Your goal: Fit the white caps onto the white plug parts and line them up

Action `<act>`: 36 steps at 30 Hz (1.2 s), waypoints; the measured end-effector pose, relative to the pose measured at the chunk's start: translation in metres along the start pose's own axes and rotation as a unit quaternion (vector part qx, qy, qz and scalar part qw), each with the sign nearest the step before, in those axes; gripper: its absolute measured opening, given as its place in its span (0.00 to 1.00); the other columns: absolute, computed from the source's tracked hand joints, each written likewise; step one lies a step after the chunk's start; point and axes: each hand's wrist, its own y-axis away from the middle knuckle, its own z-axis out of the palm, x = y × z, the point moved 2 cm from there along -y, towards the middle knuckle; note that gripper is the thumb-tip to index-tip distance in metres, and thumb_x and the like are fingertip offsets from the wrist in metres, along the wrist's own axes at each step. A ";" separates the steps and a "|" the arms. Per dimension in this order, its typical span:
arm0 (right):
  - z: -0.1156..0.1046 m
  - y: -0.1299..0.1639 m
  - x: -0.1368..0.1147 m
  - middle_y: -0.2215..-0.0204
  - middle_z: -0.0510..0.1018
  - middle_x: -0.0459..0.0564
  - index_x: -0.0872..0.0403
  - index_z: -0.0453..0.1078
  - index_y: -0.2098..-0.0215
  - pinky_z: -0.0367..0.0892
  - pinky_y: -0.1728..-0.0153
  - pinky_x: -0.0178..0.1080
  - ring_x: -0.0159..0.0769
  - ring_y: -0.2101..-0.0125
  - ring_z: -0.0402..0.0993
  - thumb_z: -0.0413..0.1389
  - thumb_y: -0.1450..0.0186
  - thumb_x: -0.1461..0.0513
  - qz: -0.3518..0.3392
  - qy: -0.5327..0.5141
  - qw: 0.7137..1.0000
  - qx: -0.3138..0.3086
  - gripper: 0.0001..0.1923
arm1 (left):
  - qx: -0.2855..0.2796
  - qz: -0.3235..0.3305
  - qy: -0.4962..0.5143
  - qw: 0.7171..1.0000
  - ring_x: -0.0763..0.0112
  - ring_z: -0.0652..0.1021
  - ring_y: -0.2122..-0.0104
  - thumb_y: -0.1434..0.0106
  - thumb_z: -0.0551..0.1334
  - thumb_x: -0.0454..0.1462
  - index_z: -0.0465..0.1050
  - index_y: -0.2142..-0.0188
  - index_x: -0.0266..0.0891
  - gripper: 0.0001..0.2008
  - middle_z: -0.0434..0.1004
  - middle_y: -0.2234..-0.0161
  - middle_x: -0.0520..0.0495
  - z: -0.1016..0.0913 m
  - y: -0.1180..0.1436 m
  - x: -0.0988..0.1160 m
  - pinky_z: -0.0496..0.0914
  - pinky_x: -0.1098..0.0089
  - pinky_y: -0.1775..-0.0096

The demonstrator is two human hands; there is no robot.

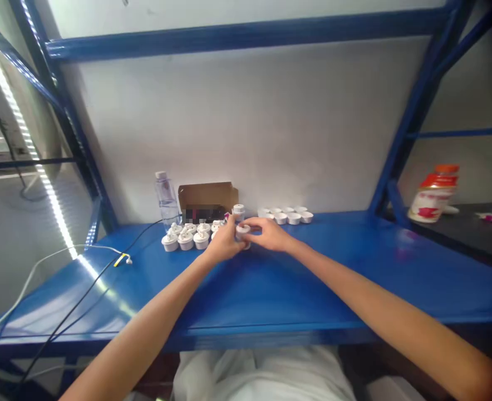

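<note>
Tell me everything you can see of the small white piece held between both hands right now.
The small white piece is round and squat, apparently plastic, with a flat top. It sits upright just above the blue shelf, pinched between the left hand and right hand, whose fingers hide its sides and base. Finer detail is too small to tell.
</note>
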 end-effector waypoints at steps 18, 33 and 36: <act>-0.024 0.001 -0.018 0.59 0.81 0.49 0.53 0.74 0.52 0.74 0.54 0.41 0.39 0.60 0.79 0.66 0.48 0.62 0.122 -0.261 0.957 0.017 0.24 | 0.033 -0.085 0.339 0.936 0.64 0.80 0.66 0.54 0.76 0.40 0.68 0.51 0.37 0.32 0.79 0.63 0.44 -0.016 -0.002 0.015 0.72 0.65 0.62; -0.017 0.005 -0.042 0.58 0.82 0.49 0.51 0.75 0.55 0.74 0.51 0.44 0.44 0.56 0.80 0.69 0.48 0.57 0.010 -0.086 0.994 0.059 0.23 | -0.038 -0.128 0.461 0.877 0.66 0.79 0.64 0.42 0.69 0.52 0.78 0.57 0.33 0.24 0.79 0.62 0.41 -0.036 0.002 0.016 0.73 0.64 0.59; -0.019 0.004 -0.039 0.66 0.83 0.50 0.52 0.75 0.58 0.76 0.57 0.45 0.44 0.63 0.81 0.69 0.46 0.53 0.065 -0.089 0.991 0.074 0.21 | -0.038 -0.098 0.466 0.878 0.67 0.79 0.63 0.47 0.74 0.47 0.76 0.56 0.34 0.24 0.79 0.61 0.42 -0.032 0.002 0.016 0.72 0.66 0.57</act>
